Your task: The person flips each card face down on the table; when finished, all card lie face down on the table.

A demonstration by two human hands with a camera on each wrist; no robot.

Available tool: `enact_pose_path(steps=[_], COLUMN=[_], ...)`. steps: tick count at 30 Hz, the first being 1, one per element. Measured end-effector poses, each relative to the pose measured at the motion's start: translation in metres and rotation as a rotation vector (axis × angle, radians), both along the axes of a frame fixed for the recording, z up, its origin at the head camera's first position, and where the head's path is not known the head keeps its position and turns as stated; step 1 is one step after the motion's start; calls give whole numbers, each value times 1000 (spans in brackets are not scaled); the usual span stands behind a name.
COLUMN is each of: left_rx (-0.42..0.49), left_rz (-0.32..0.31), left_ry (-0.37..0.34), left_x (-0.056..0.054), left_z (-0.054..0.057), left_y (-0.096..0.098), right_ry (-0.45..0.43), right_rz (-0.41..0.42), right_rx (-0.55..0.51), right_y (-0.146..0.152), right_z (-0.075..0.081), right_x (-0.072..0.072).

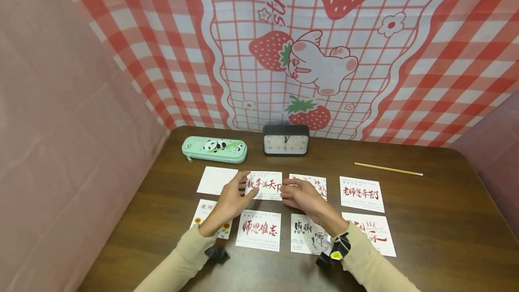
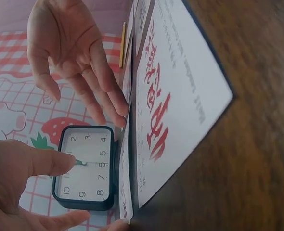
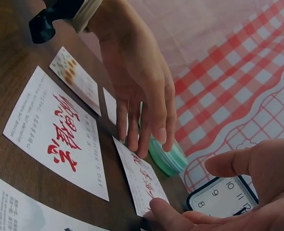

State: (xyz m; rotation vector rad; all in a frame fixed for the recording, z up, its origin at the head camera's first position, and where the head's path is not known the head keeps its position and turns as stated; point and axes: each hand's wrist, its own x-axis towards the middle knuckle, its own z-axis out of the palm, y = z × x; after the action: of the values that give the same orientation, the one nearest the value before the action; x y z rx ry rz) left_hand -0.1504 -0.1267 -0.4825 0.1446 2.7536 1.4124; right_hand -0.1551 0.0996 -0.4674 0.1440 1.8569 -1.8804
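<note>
Card with red writing lies flat in the back row, and we see it between the two hands. The left hand has its fingers loosely extended at the card's left edge, the thumb spread over the near part of its face; whether the thumb touches, we cannot tell. The right hand has its fingers stretched toward the right edge, fingertips at that side. Both grasps are wide, with neither hand curled around anything.

Beyond the left fingers we find a white card; a blossom card is partly covered by the right hand. A strip of brown table separates this row from the front one, where the left wrist crosses a sunflower card and the right wrist crosses a black-writing card. Between those wrists we see a second red card, its edges uncovered.

Behind the rows, near the table's back edge, stand a clock and, left of it, a green pencil case. Wood runs from the clock toward a yellow pencil at the right.
</note>
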Motion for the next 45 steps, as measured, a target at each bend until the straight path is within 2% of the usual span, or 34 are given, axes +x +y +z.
enact_pose_path(steps=[12, 25, 34, 37, 45], left_rx=[-97, -136, -165, -168, -164], left_rz=[-24, -67, -87, -98, -105], left_ry=[15, 80, 109, 118, 82], left_x=[3, 4, 5, 6, 11], left_z=[1, 1, 1, 2, 4], left_y=[0, 3, 4, 4, 8], right_ry=[23, -14, -25, -21, -12], right_rz=[-28, -136, -181, -180, -154], right_rx=[31, -66, -71, -75, -48], right_y=[-9, -19, -15, -13, -9], right_z=[-1, 2, 5, 7, 11], right_x=[7, 2, -1, -2, -5])
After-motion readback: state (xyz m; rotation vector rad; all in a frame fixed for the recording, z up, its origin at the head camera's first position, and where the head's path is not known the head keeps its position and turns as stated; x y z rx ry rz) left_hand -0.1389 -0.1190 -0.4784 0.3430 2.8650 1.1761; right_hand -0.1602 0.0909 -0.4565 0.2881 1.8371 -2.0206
